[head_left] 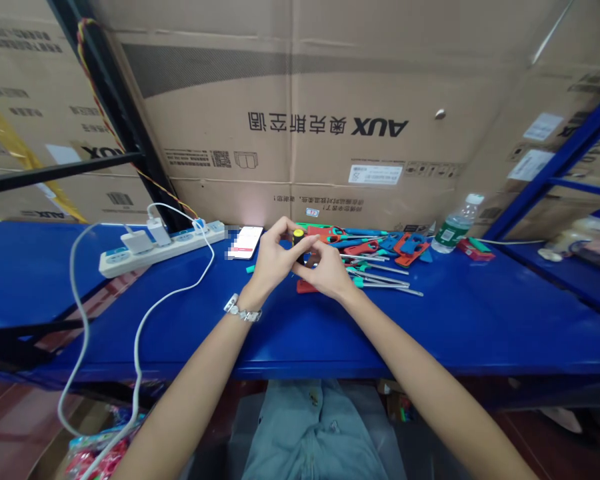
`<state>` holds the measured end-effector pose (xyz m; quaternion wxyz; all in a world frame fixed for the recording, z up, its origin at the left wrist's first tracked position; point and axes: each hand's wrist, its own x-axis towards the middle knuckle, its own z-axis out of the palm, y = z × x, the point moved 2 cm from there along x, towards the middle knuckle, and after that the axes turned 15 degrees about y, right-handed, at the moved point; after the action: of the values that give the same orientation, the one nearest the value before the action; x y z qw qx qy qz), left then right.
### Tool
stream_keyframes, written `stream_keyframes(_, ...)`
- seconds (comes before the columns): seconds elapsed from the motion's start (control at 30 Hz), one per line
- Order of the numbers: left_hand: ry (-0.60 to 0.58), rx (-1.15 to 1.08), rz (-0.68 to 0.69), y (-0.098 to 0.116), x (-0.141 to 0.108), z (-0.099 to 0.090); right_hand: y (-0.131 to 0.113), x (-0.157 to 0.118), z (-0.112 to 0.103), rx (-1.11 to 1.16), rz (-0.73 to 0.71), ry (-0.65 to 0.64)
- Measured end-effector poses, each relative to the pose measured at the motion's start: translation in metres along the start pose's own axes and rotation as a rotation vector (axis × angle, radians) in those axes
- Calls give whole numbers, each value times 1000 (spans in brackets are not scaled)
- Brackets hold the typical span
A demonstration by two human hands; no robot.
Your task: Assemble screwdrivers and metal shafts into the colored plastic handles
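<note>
Gripping a small black object with a yellow top (pixel 299 236) between the fingertips, the person has both hands closed on it, the left hand (pixel 275 259) on one side and the right hand (pixel 331 268) on the other. The object stands roughly upright in front of the body, above the counter (pixel 305 343), its lower part hidden by thumbs and fingers.

A slip looks like the likeliest trouble: the piece is small and only fingertips hold it, so a twist or uneven squeeze could send it down. Dropped to the right, it could get lost in the heap of coloured implements with metal rods (pixel 365 259) just beside and beyond the right hand; a red handle (pixel 306 287) lies close below that hand and could be nudged. On the other side, the phone (pixel 247 241) sits just beyond the left hand, where a sideways jerk might knock it. Farther left, the white cable (pixel 137 353) hangs over the counter's front edge; a wide sweep of the left forearm might snag it and drag the power strip (pixel 180 248).
</note>
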<state>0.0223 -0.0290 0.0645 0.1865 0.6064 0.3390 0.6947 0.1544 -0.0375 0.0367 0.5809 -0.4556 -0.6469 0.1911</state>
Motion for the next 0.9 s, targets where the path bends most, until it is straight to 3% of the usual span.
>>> stream_keyframes(0.07,63,10,11,-2,-1,2,2,0,2,36,19,103)
stream_keyframes(0.13,72,36,38,-2,0,1,2,1,2,86,20,107)
stream_keyframes(0.33,-215,-44,25,1,3,-11,-4,8,-8,153,7,-207)
stream_keyframes(0.43,-203,-38,1,0,3,-14,-6,6,-8,162,3,-289)
stream_keyframes(0.5,-126,10,14,0,3,-12,-5,4,-5,136,-23,-250)
stream_keyframes(0.6,-14,100,84,2,3,-5,1,2,1,49,-31,-67)
stream_keyframes(0.67,-5,150,142,4,3,0,5,2,4,30,3,38)
stream_keyframes(0.73,-67,160,182,6,3,1,8,5,3,78,40,53)
stream_keyframes(0.9,-235,32,103,3,5,-6,3,12,-10,247,169,-218)
